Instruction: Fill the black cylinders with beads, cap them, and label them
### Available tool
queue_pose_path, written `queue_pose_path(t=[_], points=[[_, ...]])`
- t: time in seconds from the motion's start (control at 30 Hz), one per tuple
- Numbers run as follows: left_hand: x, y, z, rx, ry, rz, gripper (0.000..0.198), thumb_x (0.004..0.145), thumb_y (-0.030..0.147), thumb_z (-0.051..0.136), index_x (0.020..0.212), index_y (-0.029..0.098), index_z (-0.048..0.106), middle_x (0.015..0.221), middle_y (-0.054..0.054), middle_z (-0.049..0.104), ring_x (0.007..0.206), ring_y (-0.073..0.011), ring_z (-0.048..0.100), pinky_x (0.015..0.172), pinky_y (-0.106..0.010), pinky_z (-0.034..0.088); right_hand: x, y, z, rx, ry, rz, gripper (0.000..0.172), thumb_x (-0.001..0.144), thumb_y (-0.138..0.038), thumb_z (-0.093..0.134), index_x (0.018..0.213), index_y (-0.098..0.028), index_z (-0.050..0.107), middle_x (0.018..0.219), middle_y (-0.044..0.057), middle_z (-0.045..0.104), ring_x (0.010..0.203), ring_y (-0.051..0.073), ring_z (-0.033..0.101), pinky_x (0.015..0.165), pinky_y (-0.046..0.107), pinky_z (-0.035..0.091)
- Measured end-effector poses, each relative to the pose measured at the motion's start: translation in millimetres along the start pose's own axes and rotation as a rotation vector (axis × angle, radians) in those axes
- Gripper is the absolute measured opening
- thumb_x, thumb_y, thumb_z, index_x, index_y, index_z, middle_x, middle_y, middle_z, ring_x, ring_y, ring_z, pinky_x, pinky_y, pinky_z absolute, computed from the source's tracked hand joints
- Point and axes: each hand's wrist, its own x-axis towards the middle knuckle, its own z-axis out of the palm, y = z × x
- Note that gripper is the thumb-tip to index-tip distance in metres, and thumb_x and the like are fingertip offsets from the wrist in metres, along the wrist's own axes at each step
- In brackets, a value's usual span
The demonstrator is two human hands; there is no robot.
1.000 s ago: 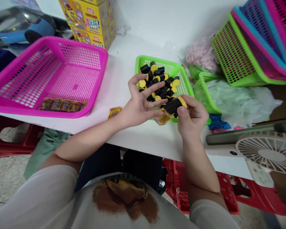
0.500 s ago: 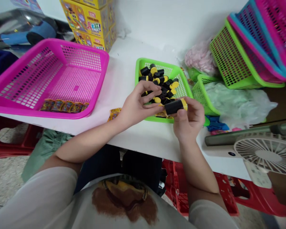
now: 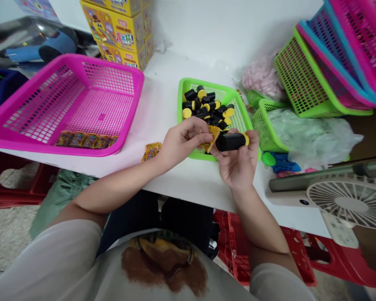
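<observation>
My left hand pinches a small yellow printed wrapper over the front edge of a green basket. Just right of it, my right hand holds a black cylinder with a yellow cap, lying sideways, its black end towards the wrapper. Several black and yellow cylinders lie in the green basket behind my hands. A few flat yellow printed wrappers rest on the white table beside my left wrist. At the left, a pink basket holds a row of wrapped cylinders.
Yellow printed boxes are stacked at the back. On the right are stacked baskets, a small green basket with clear plastic bags, and a white fan. Red crates stand below the table edge.
My left hand has closed on the yellow wrapper, its fingers no longer spread. My right hand has shifted slightly left and down with the black cylinder, which now lies more level.
</observation>
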Motion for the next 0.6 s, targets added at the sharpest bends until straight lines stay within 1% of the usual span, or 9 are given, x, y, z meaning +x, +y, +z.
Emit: queue_pose_path(t=[0.07, 0.13, 0.2, 0.23, 0.3, 0.37, 0.47, 0.53, 0.6], points=[[0, 4, -1.0, 0.032, -0.039, 0.008, 0.056, 0.098, 0.075, 0.070, 0.097, 0.020, 0.074, 0.086, -0.002, 0.075, 0.073, -0.0133, 0.071, 0.066, -0.027, 0.058, -1, -2, 5, 0.011, 0.054, 0.021, 0.033, 0.092, -0.052, 0.087, 0.118, -0.042, 0.070, 0.124, -0.005, 0.076, 0.100, 0.017, 0.083, 0.096, 0.048, 0.074], [-1, 6, -1.5, 0.012, -0.122, 0.046, 0.063, 0.100, 0.079, 0.063, 0.102, 0.018, 0.079, 0.098, -0.007, 0.079, 0.084, -0.0163, 0.075, 0.075, -0.029, 0.062, -2, -4, 9, 0.036, 0.105, 0.028, 0.035, 0.090, -0.054, 0.088, 0.116, -0.041, 0.070, 0.123, -0.005, 0.076, 0.101, 0.018, 0.083, 0.099, 0.052, 0.073], [-1, 6, -1.2, -0.032, -0.170, 0.091, 0.065, 0.090, 0.081, 0.075, 0.106, 0.018, 0.080, 0.104, -0.008, 0.079, 0.095, -0.0189, 0.076, 0.080, -0.031, 0.063, -2, -6, 11, 0.059, 0.130, 0.032, 0.035, 0.090, -0.054, 0.089, 0.116, -0.041, 0.070, 0.123, -0.005, 0.076, 0.099, 0.018, 0.083, 0.100, 0.052, 0.072], [-1, 5, -1.0, -0.045, -0.166, 0.095, 0.064, 0.084, 0.078, 0.084, 0.104, 0.018, 0.080, 0.104, -0.007, 0.078, 0.098, -0.0193, 0.076, 0.082, -0.031, 0.063, -2, -7, 12, 0.063, 0.129, 0.033, 0.035, 0.090, -0.055, 0.089, 0.115, -0.041, 0.070, 0.121, -0.005, 0.076, 0.097, 0.018, 0.083, 0.100, 0.051, 0.072], [0, 3, -1.0, -0.050, -0.117, 0.043, 0.058, 0.075, 0.069, 0.095, 0.096, 0.018, 0.077, 0.097, -0.004, 0.076, 0.093, -0.0170, 0.074, 0.080, -0.029, 0.061, 0, -9, 13, 0.064, 0.119, 0.018, 0.035, 0.088, -0.056, 0.090, 0.113, -0.041, 0.071, 0.118, -0.006, 0.076, 0.093, 0.017, 0.082, 0.098, 0.048, 0.073], [2, 2, -2.0, -0.034, -0.064, -0.034, 0.052, 0.080, 0.064, 0.094, 0.084, 0.018, 0.070, 0.089, -0.001, 0.072, 0.083, -0.0131, 0.069, 0.075, -0.027, 0.056, 3, -13, 14, 0.068, 0.147, -0.030, 0.033, 0.088, -0.057, 0.090, 0.112, -0.042, 0.072, 0.115, -0.007, 0.075, 0.088, 0.015, 0.080, 0.093, 0.043, 0.072], [4, 5, -4.3, 0.029, -0.061, 0.001, 0.056, 0.080, 0.060, 0.095, 0.069, 0.018, 0.060, 0.089, -0.002, 0.071, 0.084, -0.0127, 0.066, 0.075, -0.027, 0.053, 10, -19, 10, 0.061, 0.250, -0.141, 0.027, 0.094, -0.059, 0.083, 0.115, -0.044, 0.073, 0.114, -0.007, 0.071, 0.085, 0.013, 0.075, 0.084, 0.035, 0.069], [3, 10, -4.9, 0.091, -0.110, 0.019, 0.051, 0.082, 0.058, 0.095, 0.069, 0.018, 0.066, 0.090, -0.003, 0.074, 0.084, -0.0137, 0.068, 0.075, -0.027, 0.053, 13, -20, 4, -0.012, 0.264, -0.204, 0.021, 0.100, -0.058, 0.076, 0.118, -0.047, 0.073, 0.117, -0.006, 0.069, 0.086, 0.014, 0.073, 0.085, 0.036, 0.067], [0, 15, -4.5, 0.184, -0.169, -0.013, 0.039, 0.091, 0.054, 0.088, 0.081, 0.019, 0.076, 0.087, -0.002, 0.078, 0.080, -0.0137, 0.070, 0.071, -0.025, 0.051, 14, -18, -3, -0.107, 0.215, -0.264, 0.021, 0.102, -0.058, 0.071, 0.122, -0.049, 0.071, 0.120, -0.004, 0.067, 0.089, 0.017, 0.073, 0.089, 0.041, 0.067]])
